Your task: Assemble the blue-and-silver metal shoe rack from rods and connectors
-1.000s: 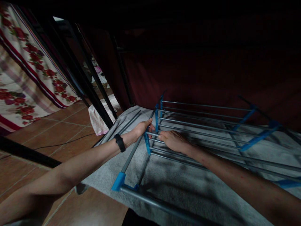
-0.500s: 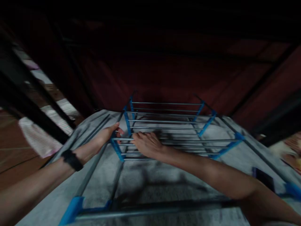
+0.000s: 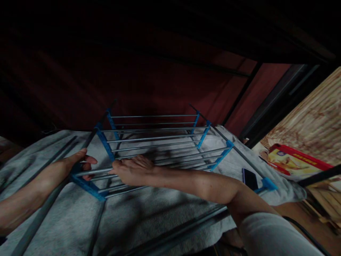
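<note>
A rack of thin metal tubes with blue plastic connectors lies on a grey cloth. My left hand grips its near left corner, around a blue connector, thumb on top and fingers curled past the far side. Just right of it, my right hand is closed over the front crossbar near its left end, knuckles up. The palm side of my right hand is hidden. At the right, a blue connector joins the end of a long side tube.
A dark phone lies on the cloth to the right. Beyond the rack hangs a dark red cloth. A black post slants at the right, with a red and yellow box behind it.
My view has turned to the right, so the rack and both hands appear further left. The box has come into view. Both hands keep the same places on the rack.
</note>
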`<state>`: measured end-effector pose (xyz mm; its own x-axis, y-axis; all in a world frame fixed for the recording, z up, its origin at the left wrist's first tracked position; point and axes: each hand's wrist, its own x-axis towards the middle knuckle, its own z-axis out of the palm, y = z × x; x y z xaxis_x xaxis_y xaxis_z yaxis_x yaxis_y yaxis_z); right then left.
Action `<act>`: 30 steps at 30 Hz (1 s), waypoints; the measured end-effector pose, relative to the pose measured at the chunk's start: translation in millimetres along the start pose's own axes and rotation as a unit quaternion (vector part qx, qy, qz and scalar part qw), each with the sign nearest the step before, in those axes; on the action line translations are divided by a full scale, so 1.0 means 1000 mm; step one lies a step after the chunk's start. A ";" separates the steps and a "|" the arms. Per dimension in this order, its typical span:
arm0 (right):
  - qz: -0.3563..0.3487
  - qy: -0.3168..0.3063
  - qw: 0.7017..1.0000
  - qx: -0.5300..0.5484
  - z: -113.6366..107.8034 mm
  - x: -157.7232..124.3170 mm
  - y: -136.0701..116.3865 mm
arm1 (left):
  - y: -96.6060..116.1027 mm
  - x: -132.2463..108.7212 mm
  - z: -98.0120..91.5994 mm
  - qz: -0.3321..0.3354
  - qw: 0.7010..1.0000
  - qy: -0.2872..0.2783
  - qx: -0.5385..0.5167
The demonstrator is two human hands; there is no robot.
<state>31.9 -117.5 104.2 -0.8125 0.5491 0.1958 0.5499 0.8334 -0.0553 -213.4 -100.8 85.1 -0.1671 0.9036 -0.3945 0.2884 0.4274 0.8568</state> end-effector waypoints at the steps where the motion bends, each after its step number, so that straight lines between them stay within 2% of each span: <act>1: -0.003 -0.004 1.000 0.006 0.000 0.001 0.001 | 0.000 -0.001 -0.001 0.010 1.000 -0.010 -0.016; 3: 0.003 -0.008 1.000 0.010 0.001 0.002 0.002 | 0.000 -0.004 -0.003 0.026 0.998 -0.017 -0.047; 6: 0.020 -0.029 0.999 0.011 0.001 0.004 -0.001 | 0.000 -0.011 -0.004 0.030 0.999 0.008 -0.025; 9: 0.038 -0.039 0.999 0.000 -0.004 0.001 -0.009 | 0.003 -0.027 0.001 0.049 0.998 0.020 -0.029; 14: 0.041 -0.027 0.998 -0.027 -0.007 -0.001 -0.014 | 0.014 -0.046 0.010 0.071 0.997 0.010 -0.043; 18: 0.038 -0.028 0.998 -0.032 -0.003 0.001 -0.013 | 0.013 -0.051 0.010 0.078 0.995 0.015 -0.063; 22: 0.035 -0.015 0.999 -0.034 0.000 -0.001 -0.013 | 0.011 -0.051 0.009 0.088 0.994 -0.004 -0.058; 30: 0.044 -0.003 0.999 -0.027 -0.004 -0.002 -0.015 | 0.011 -0.049 0.009 0.086 0.994 0.003 -0.069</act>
<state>26.0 -131.9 108.9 -0.7610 0.6213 0.1869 0.6295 0.7768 -0.0189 -193.3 -140.0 110.2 -0.1323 0.9625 -0.2368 0.1817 0.2584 0.9488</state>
